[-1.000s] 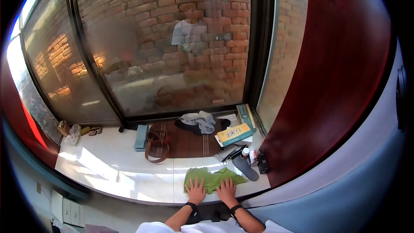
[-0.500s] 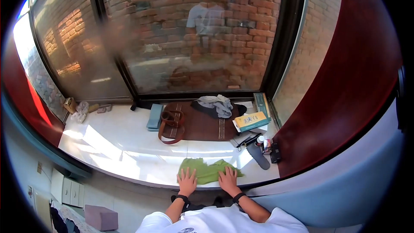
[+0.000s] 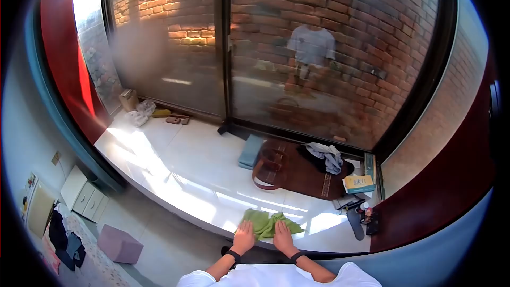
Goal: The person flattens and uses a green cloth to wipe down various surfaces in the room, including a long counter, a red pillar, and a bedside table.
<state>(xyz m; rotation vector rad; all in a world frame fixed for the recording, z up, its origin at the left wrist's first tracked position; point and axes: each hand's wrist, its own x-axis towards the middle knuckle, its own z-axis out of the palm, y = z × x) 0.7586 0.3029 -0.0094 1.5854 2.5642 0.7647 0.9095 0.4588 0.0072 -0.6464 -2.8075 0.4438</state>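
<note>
A crumpled green cloth [image 3: 265,223] lies near the front edge of the white window ledge [image 3: 186,194], its middle bunched up between my hands. My left hand [image 3: 244,236] rests on the cloth's left part, fingers stretched forward and close to one another. On its right part lies my right hand [image 3: 283,237], with the fingers likewise extended over the fabric. Both palms face down, and neither hand visibly wraps round the cloth. Each wrist wears a dark band.
Behind the cloth lie a brown leather bag [image 3: 303,175], a blue folded item [image 3: 251,151] and grey clothing [image 3: 326,155]. A yellow-and-teal box [image 3: 358,184] and a grey sole-shaped item [image 3: 355,224] are at the right. Glass panes stand behind.
My view has swung left, so the ledge appears farther right. My hands have come closer together, their fingers less spread, and the green cloth is more bunched between them.
</note>
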